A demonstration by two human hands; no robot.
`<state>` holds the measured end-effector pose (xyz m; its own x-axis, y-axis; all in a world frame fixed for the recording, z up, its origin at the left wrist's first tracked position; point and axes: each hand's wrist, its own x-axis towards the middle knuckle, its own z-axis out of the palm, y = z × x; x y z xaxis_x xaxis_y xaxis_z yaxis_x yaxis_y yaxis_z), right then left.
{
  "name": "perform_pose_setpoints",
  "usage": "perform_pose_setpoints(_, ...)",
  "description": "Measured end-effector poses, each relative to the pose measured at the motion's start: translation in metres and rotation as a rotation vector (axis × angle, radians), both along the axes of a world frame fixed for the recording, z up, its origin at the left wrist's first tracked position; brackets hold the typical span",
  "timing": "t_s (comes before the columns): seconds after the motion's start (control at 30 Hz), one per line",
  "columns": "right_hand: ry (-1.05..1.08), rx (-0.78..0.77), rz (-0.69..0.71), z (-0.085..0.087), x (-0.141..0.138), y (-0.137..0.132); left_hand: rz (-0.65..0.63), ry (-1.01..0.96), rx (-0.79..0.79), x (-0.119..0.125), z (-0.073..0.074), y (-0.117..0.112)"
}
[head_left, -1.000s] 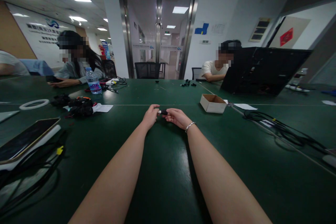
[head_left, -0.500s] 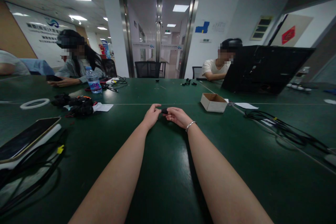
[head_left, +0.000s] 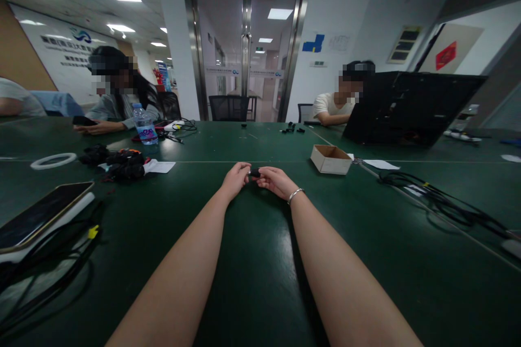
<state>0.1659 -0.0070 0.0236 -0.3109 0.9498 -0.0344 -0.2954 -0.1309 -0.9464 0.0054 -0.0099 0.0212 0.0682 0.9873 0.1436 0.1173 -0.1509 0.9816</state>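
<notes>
Both my arms reach straight out over the dark green table (head_left: 252, 260). My left hand (head_left: 235, 179) and my right hand (head_left: 275, 181) meet at the table's middle. Between their fingertips sits a small black part (head_left: 254, 173) with a short metal end toward my left hand. Each hand pinches one end of it. A thin bracelet (head_left: 294, 194) circles my right wrist. What kind of part it is I cannot make out.
An open cardboard box (head_left: 330, 159) lies to the right, a black laptop (head_left: 411, 108) behind it, cables (head_left: 439, 203) at far right. To the left are a pile of black parts (head_left: 122, 164), a water bottle (head_left: 144, 125), a white ring (head_left: 53, 160) and a phone (head_left: 40, 216). Two people sit across.
My left fingers opened off the black part half a second ago and have closed on it again. Both arms stay in place.
</notes>
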Motion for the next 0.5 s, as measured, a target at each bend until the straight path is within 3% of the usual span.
perform_pose_setpoints(0.5,0.002,-0.003,0.006,0.0011,-0.0003,-0.0013,-0.004,0.008,-0.019,-0.0011,0.0028,-0.0003)
